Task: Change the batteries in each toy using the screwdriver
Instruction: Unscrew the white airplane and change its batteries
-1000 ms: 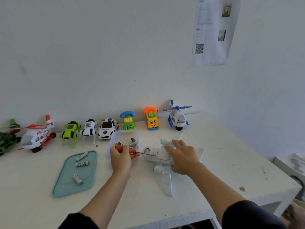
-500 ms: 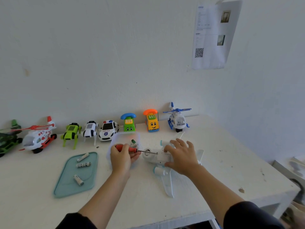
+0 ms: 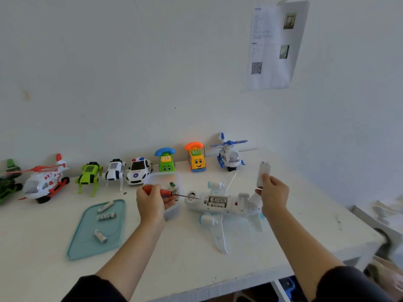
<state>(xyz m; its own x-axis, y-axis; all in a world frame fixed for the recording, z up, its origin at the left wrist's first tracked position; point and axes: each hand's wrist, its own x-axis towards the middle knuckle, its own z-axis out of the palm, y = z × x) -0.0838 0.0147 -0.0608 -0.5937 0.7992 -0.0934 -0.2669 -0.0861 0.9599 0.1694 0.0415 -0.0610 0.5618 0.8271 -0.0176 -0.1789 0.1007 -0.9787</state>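
A white toy plane [image 3: 224, 209] lies belly-up on the table, its battery bay open with two batteries [image 3: 217, 202] showing inside. My right hand [image 3: 273, 194] pinches the white battery cover [image 3: 263, 174] and holds it up to the right of the plane. My left hand [image 3: 152, 201] grips the red-handled screwdriver [image 3: 162, 192], whose thin shaft points right toward the plane's nose. Behind that hand sits a clear plastic box [image 3: 169, 178] with a green-tipped battery in it.
A teal tray [image 3: 96, 231] at the left holds three loose batteries. Along the wall stand two helicopters [image 3: 44, 182], robot dogs [image 3: 89, 175], a police car [image 3: 139, 170], two phone cars [image 3: 196, 158] and a blue helicopter [image 3: 230, 154]. The table edge runs at the right.
My right hand has lifted off the plane's belly and moved up and right with the battery cover, exposing the batteries. My left hand with the screwdriver stayed nearly in place.
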